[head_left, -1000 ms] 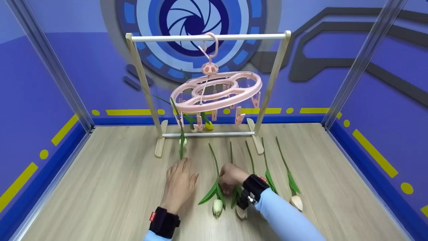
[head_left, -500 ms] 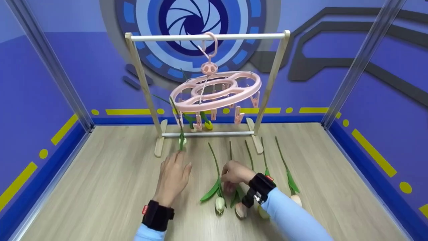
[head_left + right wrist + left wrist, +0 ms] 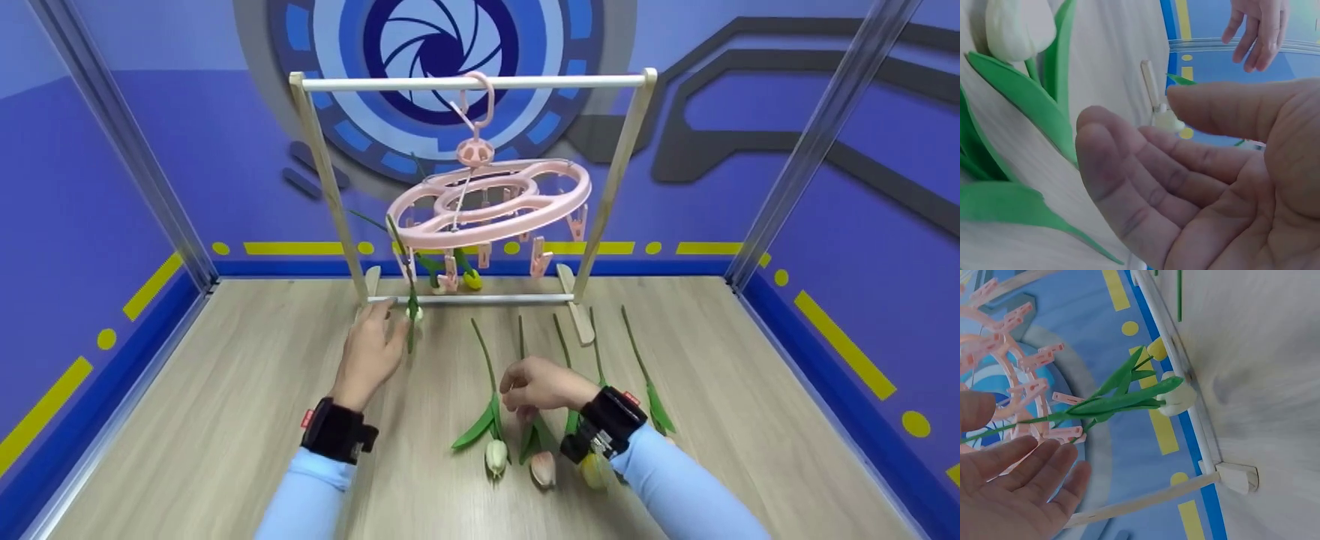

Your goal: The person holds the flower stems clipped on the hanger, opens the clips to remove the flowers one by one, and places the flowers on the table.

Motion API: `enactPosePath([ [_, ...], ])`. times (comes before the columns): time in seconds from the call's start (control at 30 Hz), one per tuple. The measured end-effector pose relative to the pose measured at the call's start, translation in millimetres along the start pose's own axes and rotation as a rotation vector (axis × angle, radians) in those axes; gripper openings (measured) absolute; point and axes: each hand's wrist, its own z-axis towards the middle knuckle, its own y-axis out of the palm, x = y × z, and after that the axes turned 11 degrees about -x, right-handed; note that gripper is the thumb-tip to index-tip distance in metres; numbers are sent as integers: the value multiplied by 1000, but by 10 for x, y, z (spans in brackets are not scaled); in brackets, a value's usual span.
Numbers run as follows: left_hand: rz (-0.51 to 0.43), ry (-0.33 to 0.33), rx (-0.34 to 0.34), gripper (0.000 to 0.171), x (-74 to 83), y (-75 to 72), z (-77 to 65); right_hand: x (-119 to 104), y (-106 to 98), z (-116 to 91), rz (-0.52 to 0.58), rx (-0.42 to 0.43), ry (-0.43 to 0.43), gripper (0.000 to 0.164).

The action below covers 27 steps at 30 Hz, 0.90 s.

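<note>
L hand [image 3: 369, 356], straight-fingered, is hovering nr white flower [image 3: 1129, 400], far L; R hand [image 3: 547, 384], empty, loosely curled, is hovering over pink flower [image 3: 543, 469] on desk [image 3: 225, 412].

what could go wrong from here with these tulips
The left hand is close to the hanging white tulip and might knock it loose. The pink hanger dips on that side, so more weight there could tilt it further. The right hand, above the lying tulips, might nudge their row.
</note>
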Motion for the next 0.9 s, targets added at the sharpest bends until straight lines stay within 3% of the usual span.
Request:
enactPosePath([
  [0.2,-77,-30,-5,40,-24,-129,176,-28,-40,-76,-29,7,-78,24],
  [0.4,-188,-44,0,41,-12,-177,312,-37,-24,-114,-59,68,-186,23],
  [0.7,-302,-109,3,42,40,-236,423,-82,11,-111,-87,297,-346,20],
  [0.9,-352,-112,-20,47,64,-251,479,-116,72,-46,-26,465,-426,24],
])
